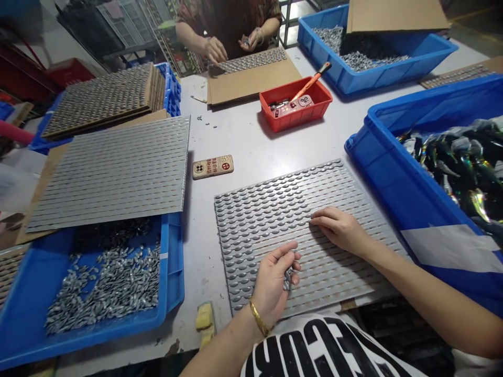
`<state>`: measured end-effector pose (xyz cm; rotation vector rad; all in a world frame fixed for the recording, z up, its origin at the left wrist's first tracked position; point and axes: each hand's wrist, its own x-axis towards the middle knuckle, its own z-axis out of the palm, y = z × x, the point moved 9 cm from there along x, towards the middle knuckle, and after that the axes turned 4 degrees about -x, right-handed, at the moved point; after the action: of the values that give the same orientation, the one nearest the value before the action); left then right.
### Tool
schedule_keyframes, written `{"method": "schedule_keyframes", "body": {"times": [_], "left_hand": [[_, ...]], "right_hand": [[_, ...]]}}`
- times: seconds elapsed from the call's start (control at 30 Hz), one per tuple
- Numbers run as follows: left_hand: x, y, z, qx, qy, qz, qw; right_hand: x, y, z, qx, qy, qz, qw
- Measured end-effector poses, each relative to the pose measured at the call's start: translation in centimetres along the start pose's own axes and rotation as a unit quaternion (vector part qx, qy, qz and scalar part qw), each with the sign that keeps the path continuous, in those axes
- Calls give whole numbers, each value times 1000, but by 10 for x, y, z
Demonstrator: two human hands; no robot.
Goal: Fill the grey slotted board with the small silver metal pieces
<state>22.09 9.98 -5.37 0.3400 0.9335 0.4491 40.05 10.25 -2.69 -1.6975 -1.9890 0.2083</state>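
Observation:
A grey slotted board (338, 262) lies tilted on the table before me. Small dark-grey, leaf-shaped pieces (255, 209) sit in rows across its far and left parts, while thin slots line the rest. My left hand (273, 277), with a gold bracelet at the wrist, is curled palm up over the board's near side. Several of the same grey pieces (288, 278) are held in its fingers. My right hand (341, 230) is at the board's middle, thumb and fingers pinched together at the end of a filled row. Whatever is between those fingertips is hidden.
Left, a blue bin (173, 272) of loose grey pieces stands under another slotted board (118, 167). A phone (212, 166) and red tray (294, 116) lie beyond my board. A blue bin (377, 141) of shiny fish-shaped items is right. Across the table, a co-worker's hands (216, 51) work over another board.

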Motion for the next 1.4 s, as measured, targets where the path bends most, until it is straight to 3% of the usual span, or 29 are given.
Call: {"method": "schedule_keyframes", "body": {"times": [0.2, 0.3, 0.4, 0.47, 0.7, 0.77, 0.87, 0.97, 1.03, 1.07, 1.13, 1.17, 1.23, 1.3, 1.4], "left_hand": [[-7, 9, -11, 13, 36, 28, 999], [-11, 13, -16, 9, 41, 37, 998], [-16, 16, -21, -1, 31, 49, 998], [-19, 19, -27, -12, 31, 63, 997], [-32, 29, -54, -25, 51, 78, 995], [-34, 32, -59, -26, 46, 78, 996], [-36, 32, -61, -44, 25, 75, 996], [-38, 33, -62, -73, 18, 71, 995], [-41, 35, -61, -102, 11, 52, 993], [-44, 38, -61, -121, 5, 39, 992], [-51, 49, -66, -171, 1, 33, 985], [-55, 58, -72, -197, 5, 56, 979], [-62, 76, -95, -250, 66, 135, 957], [-63, 69, -109, -278, 107, 113, 948], [-61, 50, -112, -273, 124, 61, 952]], "right_hand": [[4, -16, -9, 15, 8, 17, 1000], [15, -54, -11, 104, -12, 6, 994], [26, -100, -1, 215, -73, -37, 973], [32, -118, 6, 254, -84, -32, 963], [49, -140, 16, 293, -73, 0, 953], [53, -143, 23, 342, -100, 23, 934], [57, -149, 40, 446, -140, 73, 881], [55, -148, 54, 537, -130, 161, 818], [50, -142, 57, 552, -97, 209, 801], [49, -137, 55, 543, -75, 220, 807], [47, -125, 47, 484, -37, 216, 847], [48, -122, 43, 441, -34, 199, 875], [49, -120, 43, 341, -56, 145, 927], [49, -120, 50, 248, -74, 88, 962], [50, -121, 63, 150, -49, 39, 987]]}}
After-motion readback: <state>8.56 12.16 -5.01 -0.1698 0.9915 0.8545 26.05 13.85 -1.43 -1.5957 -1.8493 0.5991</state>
